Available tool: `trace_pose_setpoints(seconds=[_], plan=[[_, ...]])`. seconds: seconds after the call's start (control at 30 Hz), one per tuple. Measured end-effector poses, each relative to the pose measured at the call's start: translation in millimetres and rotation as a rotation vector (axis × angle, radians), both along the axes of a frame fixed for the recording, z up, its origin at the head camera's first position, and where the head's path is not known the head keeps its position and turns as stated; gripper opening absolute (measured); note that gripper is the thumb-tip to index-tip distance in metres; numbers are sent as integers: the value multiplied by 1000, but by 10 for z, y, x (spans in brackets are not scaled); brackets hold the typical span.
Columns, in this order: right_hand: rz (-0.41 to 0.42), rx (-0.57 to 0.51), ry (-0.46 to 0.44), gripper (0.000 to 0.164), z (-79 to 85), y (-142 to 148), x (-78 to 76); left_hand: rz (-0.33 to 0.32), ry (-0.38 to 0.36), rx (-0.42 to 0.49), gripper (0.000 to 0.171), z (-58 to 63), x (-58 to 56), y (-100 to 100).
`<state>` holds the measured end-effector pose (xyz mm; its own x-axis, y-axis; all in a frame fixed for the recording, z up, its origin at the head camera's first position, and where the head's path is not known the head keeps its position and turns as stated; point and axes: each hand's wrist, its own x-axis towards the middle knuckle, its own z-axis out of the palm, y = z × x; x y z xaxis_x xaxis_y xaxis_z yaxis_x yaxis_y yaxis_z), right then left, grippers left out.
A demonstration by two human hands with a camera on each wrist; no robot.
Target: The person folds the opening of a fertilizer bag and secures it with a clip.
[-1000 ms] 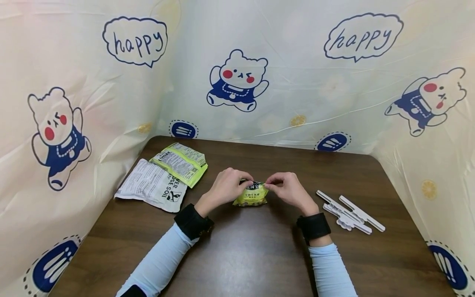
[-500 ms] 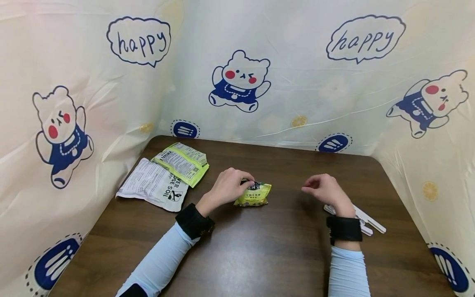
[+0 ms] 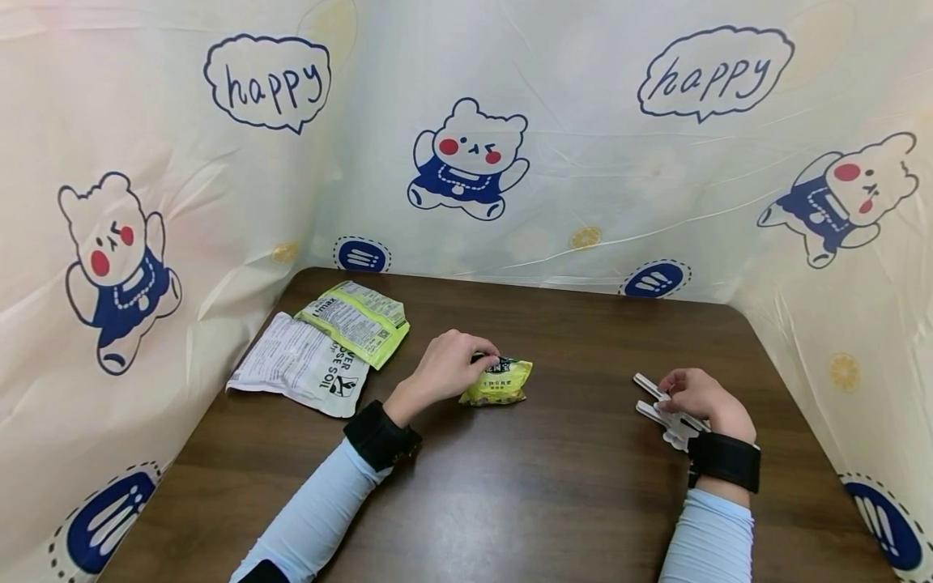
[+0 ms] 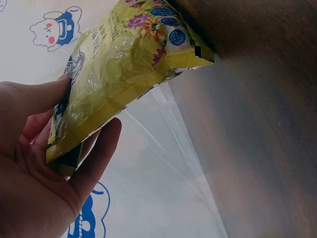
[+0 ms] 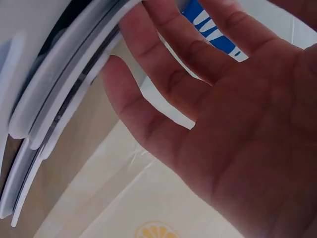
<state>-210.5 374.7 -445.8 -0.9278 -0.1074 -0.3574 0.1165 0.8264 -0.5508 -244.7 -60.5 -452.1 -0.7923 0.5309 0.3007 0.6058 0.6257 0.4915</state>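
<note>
My left hand [image 3: 448, 368] pinches the upper left corner of a small yellow fertilizer packet [image 3: 499, 387], which stands slumped on the table. In the left wrist view, the thumb lies on the near face of the packet [image 4: 114, 69] and the other fingers are behind it. Over at the right, my right hand [image 3: 705, 401] is just above a small pile of white bag sealing clips [image 3: 676, 431]. Its fingertips reach the edges of the clips [image 5: 74, 84] in the right wrist view, with the fingers loosely bent. Whether they grip one is hard to see.
At the back left, a green-and-white pouch [image 3: 357, 320] lies partly over a white soil bag [image 3: 299, 364]. The brown wooden table [image 3: 474, 502] has rounded back corners. A printed curtain [image 3: 583, 162] surrounds it on the far side and both flanks.
My right hand has let go of the packet's right corner and moved right and nearer to me, over the white clips. My left hand keeps its pinch on the packet.
</note>
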Motion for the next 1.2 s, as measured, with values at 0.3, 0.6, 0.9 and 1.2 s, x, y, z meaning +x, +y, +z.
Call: trace_pose_setpoints(seconds=[0.3, 0.6, 0.9, 1.2], plan=[[22, -7, 65, 34, -59, -56, -39, 9, -18, 8, 11, -9, 12, -9], [5, 10, 43, 39, -57, -79, -30, 9, -18, 1, 11, -14, 1, -9], [33, -44, 144, 25, -46, -103, -20, 11, -12, 2, 11, 18, -6, 3], [-25, -5, 219, 26, -123, -66, -36, 11, -24, -9, 12, 5, 2, 3]])
